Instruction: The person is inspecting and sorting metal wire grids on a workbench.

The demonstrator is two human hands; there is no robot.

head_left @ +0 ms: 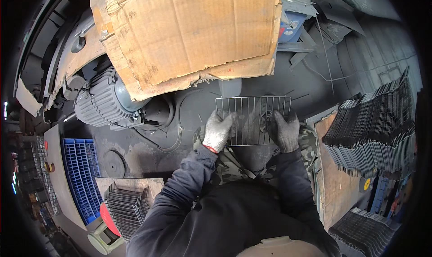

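A rectangular wire rack (253, 105) with thin parallel bars is held out over my lap, and the floor shows through it. My left hand (219, 130), in a grey-white work glove with a red cuff edge, grips its left side. On the opposite side my right hand (285, 130), in a darker, soiled glove, closes around the rack's right part. Both thumbs lie on the near face; the other fingers are partly hidden behind the wires. To my right, a tall stack of similar racks (371, 131) stands close to the right forearm.
A large cardboard sheet (193, 36) hangs ahead, above the hands. At left are an electric motor (101, 99) with cables and a blue plastic crate (82, 176). Another rack pile (126, 207) sits near my left elbow; one more (364, 232) lies lower right.
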